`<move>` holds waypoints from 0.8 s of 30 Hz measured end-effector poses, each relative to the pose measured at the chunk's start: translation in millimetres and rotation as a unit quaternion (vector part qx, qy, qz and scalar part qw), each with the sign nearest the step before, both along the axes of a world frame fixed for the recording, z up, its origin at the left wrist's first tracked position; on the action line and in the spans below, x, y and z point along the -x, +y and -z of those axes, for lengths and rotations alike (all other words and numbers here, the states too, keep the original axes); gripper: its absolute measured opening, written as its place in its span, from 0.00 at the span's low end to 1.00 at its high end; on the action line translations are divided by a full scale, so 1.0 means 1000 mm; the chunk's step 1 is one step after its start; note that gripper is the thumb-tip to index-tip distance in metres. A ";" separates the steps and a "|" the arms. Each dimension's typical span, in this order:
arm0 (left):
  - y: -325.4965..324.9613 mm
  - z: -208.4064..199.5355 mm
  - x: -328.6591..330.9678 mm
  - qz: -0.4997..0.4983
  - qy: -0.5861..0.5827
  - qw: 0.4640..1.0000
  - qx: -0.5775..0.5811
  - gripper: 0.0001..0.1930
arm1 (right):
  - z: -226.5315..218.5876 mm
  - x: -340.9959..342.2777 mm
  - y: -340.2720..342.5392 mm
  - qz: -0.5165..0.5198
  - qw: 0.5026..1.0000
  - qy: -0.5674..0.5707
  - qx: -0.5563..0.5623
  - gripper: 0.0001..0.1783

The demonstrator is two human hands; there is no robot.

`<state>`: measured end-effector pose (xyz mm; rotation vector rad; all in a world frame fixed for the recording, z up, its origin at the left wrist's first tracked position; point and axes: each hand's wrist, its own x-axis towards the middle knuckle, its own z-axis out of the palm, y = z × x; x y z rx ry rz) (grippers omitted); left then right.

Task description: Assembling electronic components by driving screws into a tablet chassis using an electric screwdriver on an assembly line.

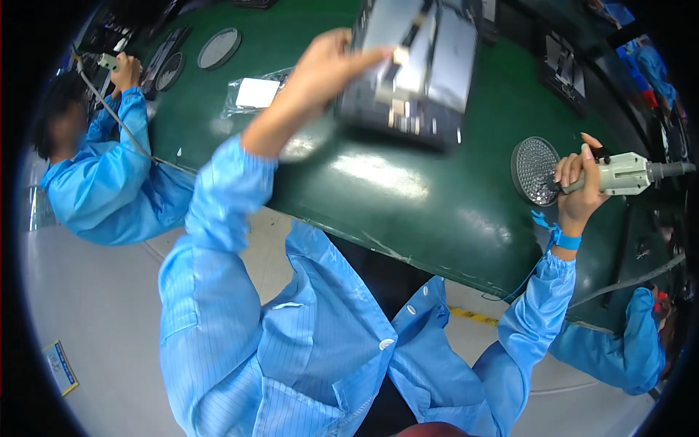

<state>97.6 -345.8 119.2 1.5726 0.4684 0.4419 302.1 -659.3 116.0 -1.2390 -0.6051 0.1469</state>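
Observation:
My left hand (320,73) grips the left edge of an opened flat electronic device (448,80), one digit stretched over its inner face. The device has a dark frame, silver-grey panels and a strip of small parts along its near side. It is blurred, and its far end runs out of view. At the right, my right hand (580,182) is wrapped round a pale electric screwdriver (628,175), held about level. The screwdriver's front end is at a round, dark tray of small dimples (530,162); its tip is hard to make out.
The green worktop (328,186) carries a white card in clear plastic (256,93) and another opened device (564,69) at the far right. Two round trays lie far left. A co-worker in blue (116,178) sits left; another sleeve (611,353) shows right. A grey cable (633,280) crosses the right side.

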 end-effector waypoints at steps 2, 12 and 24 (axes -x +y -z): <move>-0.052 0.010 0.045 -0.020 0.060 0.994 0.089 0.24 | 0.002 0.001 -0.003 -0.006 1.000 -0.001 0.000 0.14; -0.068 0.033 0.108 -0.117 0.136 0.868 -0.463 0.14 | -0.003 0.010 -0.004 -0.012 1.000 -0.026 0.006 0.15; 0.079 0.025 0.089 0.125 0.223 0.886 -0.387 0.13 | -0.006 0.015 0.001 -0.017 0.999 -0.035 0.031 0.17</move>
